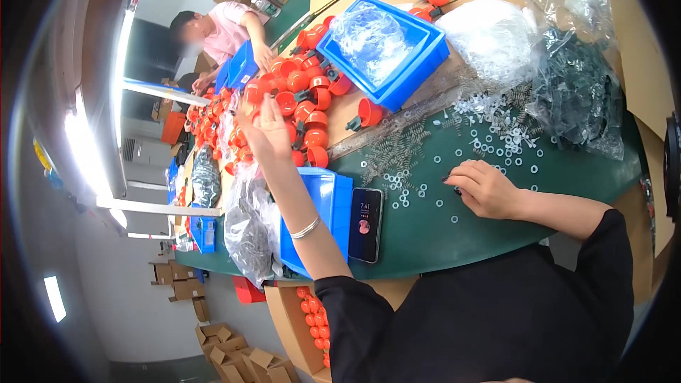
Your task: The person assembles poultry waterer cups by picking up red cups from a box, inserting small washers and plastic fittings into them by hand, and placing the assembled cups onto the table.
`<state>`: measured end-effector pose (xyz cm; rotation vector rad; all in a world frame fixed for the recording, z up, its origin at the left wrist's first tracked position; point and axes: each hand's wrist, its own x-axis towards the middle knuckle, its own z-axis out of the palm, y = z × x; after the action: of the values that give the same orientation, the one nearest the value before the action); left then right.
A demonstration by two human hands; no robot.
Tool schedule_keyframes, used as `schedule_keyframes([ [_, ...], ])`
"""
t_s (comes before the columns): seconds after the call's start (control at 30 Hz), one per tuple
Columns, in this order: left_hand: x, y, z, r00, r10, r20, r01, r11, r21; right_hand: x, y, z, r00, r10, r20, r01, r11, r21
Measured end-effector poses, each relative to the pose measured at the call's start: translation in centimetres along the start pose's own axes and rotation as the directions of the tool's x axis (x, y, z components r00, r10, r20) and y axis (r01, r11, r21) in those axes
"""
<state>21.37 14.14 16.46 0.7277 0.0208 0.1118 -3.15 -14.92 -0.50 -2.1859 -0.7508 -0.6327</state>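
My left hand (268, 133) is stretched out over a pile of orange-red plastic cups (298, 81), its fingers extended and apart. Some of these cups carry dark green fittings. Over the green tabletop, my right hand (484, 188) has its fingers curled together; whatever they may pinch is too small to make out. White ring washers (534, 169) lie scattered around it. Small metal springs (397, 152) are spread beyond that hand, with small white plastic pieces (489, 110) heaped farther back.
A blue bin (397, 92) holds clear plastic film. At right sits a bag of dark green parts (578, 92) beside a white plastic bag (489, 39). A phone (365, 225) lies by another blue bin (330, 202), under my left forearm. Across the table, a person in pink (230, 28) handles cups.
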Motion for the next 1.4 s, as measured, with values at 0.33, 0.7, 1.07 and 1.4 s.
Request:
schedule_keyframes([
  [0.33,-17.3,6.6,-4.4,0.77,0.554,0.315,-0.625,0.559,0.544,-0.6,-0.1,0.3,0.995,0.023,0.097,-0.017,0.998,-0.068],
  [0.7,-34.2,15.2,-36.0,0.616,0.733,-0.29,0.213,0.2,0.956,0.0,-0.2,0.9,0.985,0.072,0.159,-0.044,0.984,-0.175],
  [1.07,-38.1,5.7,-55.0,0.904,0.303,-0.302,0.408,-0.398,0.822,1.0,-1.1,1.4,0.987,0.034,0.157,-0.008,0.987,-0.162],
  [1.4,-35.7,11.1,-43.3,0.726,0.672,-0.144,0.271,-0.087,0.959,-1.3,0.0,0.0,0.991,0.005,0.133,0.018,0.985,-0.173],
])
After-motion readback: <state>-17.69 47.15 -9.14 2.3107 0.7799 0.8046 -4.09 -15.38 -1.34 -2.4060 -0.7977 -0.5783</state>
